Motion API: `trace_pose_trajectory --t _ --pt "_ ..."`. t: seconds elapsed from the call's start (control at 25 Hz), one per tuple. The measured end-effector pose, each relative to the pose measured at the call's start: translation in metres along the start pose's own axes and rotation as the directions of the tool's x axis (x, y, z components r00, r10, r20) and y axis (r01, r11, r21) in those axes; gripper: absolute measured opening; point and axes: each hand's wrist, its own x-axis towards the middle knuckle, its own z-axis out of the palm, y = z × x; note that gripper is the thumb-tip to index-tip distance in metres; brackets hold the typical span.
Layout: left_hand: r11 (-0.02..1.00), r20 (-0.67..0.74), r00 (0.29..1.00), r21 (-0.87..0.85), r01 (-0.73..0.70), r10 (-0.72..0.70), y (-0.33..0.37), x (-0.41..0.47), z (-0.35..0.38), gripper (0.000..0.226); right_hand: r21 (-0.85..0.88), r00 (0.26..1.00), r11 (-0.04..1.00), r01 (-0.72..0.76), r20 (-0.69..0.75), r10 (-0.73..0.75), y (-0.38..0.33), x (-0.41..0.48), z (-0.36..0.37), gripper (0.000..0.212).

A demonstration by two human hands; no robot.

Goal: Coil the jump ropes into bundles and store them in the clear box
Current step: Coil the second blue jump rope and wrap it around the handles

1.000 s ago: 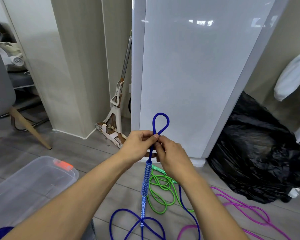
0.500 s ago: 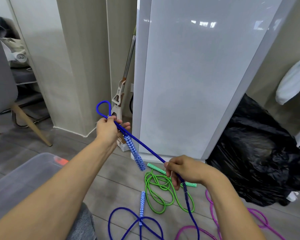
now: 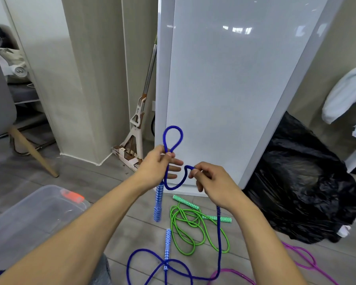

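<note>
Floor loops of the blue jump rope [image 3: 172, 138] run off the btm edge, and a stretch is hidden behind the right wrist. The purple jump rope [image 3: 304, 257] sits partly behind the right forearm, also cut off at btm. Lower left on the floor, the clear box [image 3: 29, 219] is cut by the left edge; contents hard to make out thru hazy plastic.

The left hand [image 3: 154, 167] pinches the blue jump rope at the base of an upright loop w/ thumb + forefinger, other fingers straight. One patterned handle [image 3: 158, 202] hangs below it. The right hand [image 3: 212, 182], fingers curled, pinches a bend of the same rope just beside.

The green jump rope [image 3: 185, 229] lies loose on the floor b/w the arms. A black bag [image 3: 304, 186] sits at right, and a mop [image 3: 139, 124] leans by a white panel [image 3: 224, 89].
</note>
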Motion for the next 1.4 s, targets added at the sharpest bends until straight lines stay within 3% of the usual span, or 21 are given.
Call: trace_pose_trajectory --t 0.24,0.32,0.48,0.72,0.88,1.0,1.12,1.24,1.4 --pt "0.95 0.136 0.985 0.278 -0.142 0.108 -0.001 -0.01 0.017 0.015 0.105 0.996 0.994 -0.006 0.089 -0.004 -0.003 -0.003 -0.005 0.025" --pt "0.95 0.156 0.979 0.263 -0.166 0.128 0.0 -0.013 0.021 0.015 0.121 0.996 0.993 -0.011 0.094 -0.001 -0.004 -0.004 -0.006 0.025" --pt "0.976 0.253 0.964 0.174 -0.131 0.084 0.0 -0.014 0.03 0.02 0.017 0.999 1.0 0.012 -0.04 -0.011 0.002 -0.002 -0.005 0.025" --pt "0.964 0.375 0.927 0.251 -0.085 -0.016 0.001 -0.015 0.03 0.022 -0.086 0.987 0.996 0.015 -0.16 -0.028 0.009 -0.002 -0.008 0.017" --pt "0.956 0.419 0.905 0.289 -0.051 -0.078 0.002 -0.02 0.026 0.018 -0.109 0.988 0.994 0.028 -0.147 -0.044 0.012 -0.002 -0.007 0.012" --pt "0.981 0.471 0.87 0.18 0.066 -0.145 0.004 -0.021 0.02 0.019 -0.111 0.989 0.992 0.058 -0.128 -0.072 0.012 -0.003 -0.006 0.009" --pt "0.989 0.438 0.888 0.026 0.143 -0.14 0.004 -0.021 0.025 0.021 -0.105 0.98 0.992 0.073 -0.175 -0.091 0.012 0.0 -0.006 0.01" --pt "0.995 0.339 0.937 0.08 0.06 -0.084 0.002 -0.021 0.039 0.024 -0.066 0.972 0.996 0.063 -0.223 -0.077 0.012 0.002 -0.006 0.012" --pt "0.995 0.352 0.934 0.094 0.025 -0.057 0.002 -0.024 0.042 0.028 -0.023 0.962 0.997 0.08 -0.26 -0.084 0.014 0.0 -0.009 0.009"
